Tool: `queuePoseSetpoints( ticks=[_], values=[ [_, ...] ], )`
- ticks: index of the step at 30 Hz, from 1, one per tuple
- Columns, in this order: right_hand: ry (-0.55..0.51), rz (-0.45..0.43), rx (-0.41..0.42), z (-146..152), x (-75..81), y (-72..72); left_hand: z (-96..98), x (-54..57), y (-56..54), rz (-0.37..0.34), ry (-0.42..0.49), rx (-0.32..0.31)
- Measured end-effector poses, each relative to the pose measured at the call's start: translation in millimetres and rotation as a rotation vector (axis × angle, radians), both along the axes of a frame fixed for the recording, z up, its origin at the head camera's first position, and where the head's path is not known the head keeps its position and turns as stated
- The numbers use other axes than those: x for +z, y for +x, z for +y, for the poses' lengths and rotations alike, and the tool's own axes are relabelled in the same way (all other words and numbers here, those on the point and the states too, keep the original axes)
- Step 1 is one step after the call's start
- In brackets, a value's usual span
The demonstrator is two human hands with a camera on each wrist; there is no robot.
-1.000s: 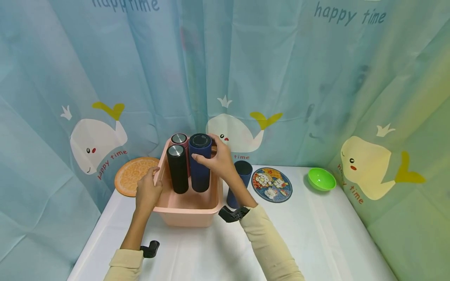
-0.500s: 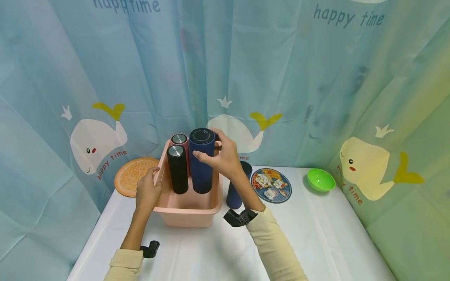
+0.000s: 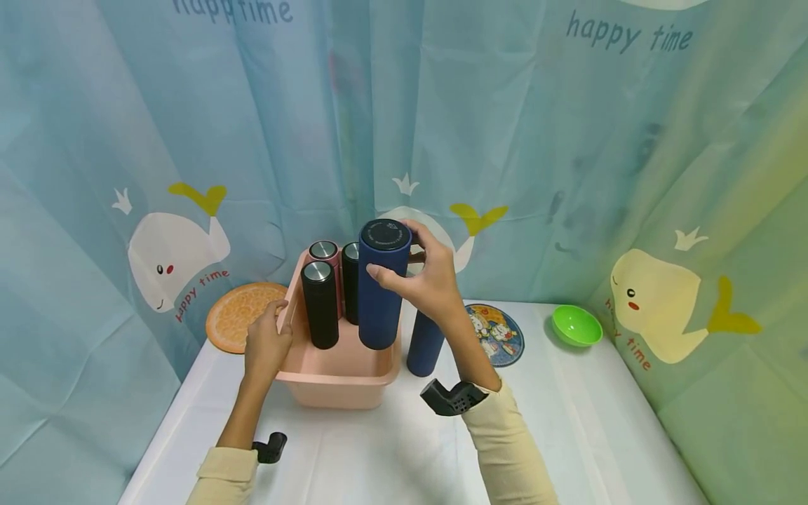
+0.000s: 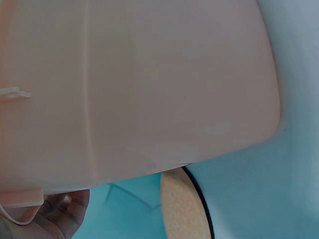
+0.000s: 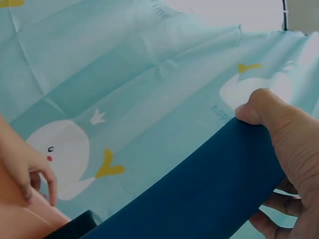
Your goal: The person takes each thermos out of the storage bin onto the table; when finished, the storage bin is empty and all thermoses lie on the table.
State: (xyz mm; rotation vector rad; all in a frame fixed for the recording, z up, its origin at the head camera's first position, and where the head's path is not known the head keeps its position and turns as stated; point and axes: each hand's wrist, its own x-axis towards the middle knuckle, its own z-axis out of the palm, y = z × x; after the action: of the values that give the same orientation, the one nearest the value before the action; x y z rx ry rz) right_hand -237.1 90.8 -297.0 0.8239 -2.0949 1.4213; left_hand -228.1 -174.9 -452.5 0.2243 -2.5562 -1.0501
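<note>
A pink plastic bin stands on the table, its outer wall filling the left wrist view. My left hand grips its left rim, with curled fingers at the edge. My right hand holds a dark blue thermos bottle near its top, thumb in front. The bottle is raised over the bin's right side and tilts slightly. In the bin are a black bottle with a silver end, another black bottle partly hidden behind the blue one, and a mostly hidden pink bottle.
A second dark blue bottle stands right of the bin, partly behind my right arm. Farther right are a round patterned mat and a green bowl. An orange-slice mat lies left. A curtain hangs behind.
My right hand has lifted the blue thermos bottle and shifted it right, uncovering the black bottle behind it. My left hand keeps its hold on the bin.
</note>
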Motion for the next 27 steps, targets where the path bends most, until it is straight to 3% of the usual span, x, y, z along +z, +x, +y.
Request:
queuePoseSetpoints(
  ticks=[14,27],
  values=[
    [-0.013,-0.015,-0.023,34,12.3,17.8,0.0,1.5,0.2,-0.019,-0.002,-0.004],
    [-0.003,-0.077,-0.064,61,7.4,27.0,0.3,2.6,0.1,-0.040,0.003,-0.001]
  ],
)
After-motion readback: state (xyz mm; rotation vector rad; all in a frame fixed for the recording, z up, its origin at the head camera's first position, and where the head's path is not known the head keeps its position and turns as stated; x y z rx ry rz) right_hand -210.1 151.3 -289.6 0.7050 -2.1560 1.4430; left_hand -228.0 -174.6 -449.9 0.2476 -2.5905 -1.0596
